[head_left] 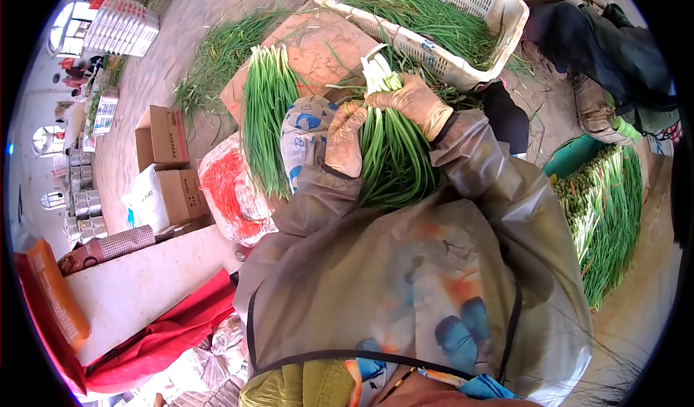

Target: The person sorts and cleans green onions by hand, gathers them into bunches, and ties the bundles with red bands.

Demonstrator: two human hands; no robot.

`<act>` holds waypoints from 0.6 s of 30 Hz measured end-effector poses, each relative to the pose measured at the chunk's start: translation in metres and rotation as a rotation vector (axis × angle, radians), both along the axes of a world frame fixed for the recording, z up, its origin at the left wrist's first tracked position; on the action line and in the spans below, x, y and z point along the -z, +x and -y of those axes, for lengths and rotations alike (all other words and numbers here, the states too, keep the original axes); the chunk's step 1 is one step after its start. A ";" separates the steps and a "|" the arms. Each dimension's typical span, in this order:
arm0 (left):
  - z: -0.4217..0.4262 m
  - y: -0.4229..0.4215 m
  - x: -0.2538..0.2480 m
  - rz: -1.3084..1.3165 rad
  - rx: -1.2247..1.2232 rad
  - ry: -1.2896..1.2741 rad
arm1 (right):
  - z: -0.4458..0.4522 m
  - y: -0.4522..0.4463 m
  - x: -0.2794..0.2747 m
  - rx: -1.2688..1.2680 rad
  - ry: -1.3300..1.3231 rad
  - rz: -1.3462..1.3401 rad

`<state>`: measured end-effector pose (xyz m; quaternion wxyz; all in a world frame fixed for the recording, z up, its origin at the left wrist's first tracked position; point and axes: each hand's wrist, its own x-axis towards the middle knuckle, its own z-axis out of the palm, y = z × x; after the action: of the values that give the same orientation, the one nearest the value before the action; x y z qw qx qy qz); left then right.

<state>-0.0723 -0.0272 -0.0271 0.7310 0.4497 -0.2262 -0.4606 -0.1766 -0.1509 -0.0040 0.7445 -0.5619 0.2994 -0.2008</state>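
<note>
In front of my lap is a bunch of green chives (394, 154), its white stem ends pointing away from me. My right hand (416, 105), in a stained glove, is wrapped round the bunch just below the white ends. My gloved left hand (345, 141) has its fingers curled against the left side of the same bunch; its fingertips are partly hidden by leaves. Left of my hands, a second bunch of chives (266, 121) lies over the edge of a reddish-brown board (318, 42), beside my patterned knee.
A white plastic crate (517, 27) of loose chives stands ahead. Many chives (614, 212) are stacked at the right. At the left are a bag of red ties (230, 190), cardboard boxes (160, 138) and a white board (144, 291). Another person (600, 53) is at the upper right.
</note>
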 end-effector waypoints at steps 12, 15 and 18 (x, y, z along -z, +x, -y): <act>0.000 0.018 0.028 0.143 -0.133 0.072 | 0.016 -0.007 0.016 0.007 -0.301 -0.138; 0.000 0.014 0.023 0.368 0.009 0.151 | 0.033 -0.019 -0.018 0.115 -0.249 0.004; 0.008 -0.011 0.035 0.466 0.237 0.025 | 0.063 -0.017 -0.034 0.117 -0.410 0.045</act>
<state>-0.0828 -0.0356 -0.0623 0.5944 0.5231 -0.4338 -0.4299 -0.1935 -0.2138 0.0303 0.6081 -0.6786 0.2677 -0.3130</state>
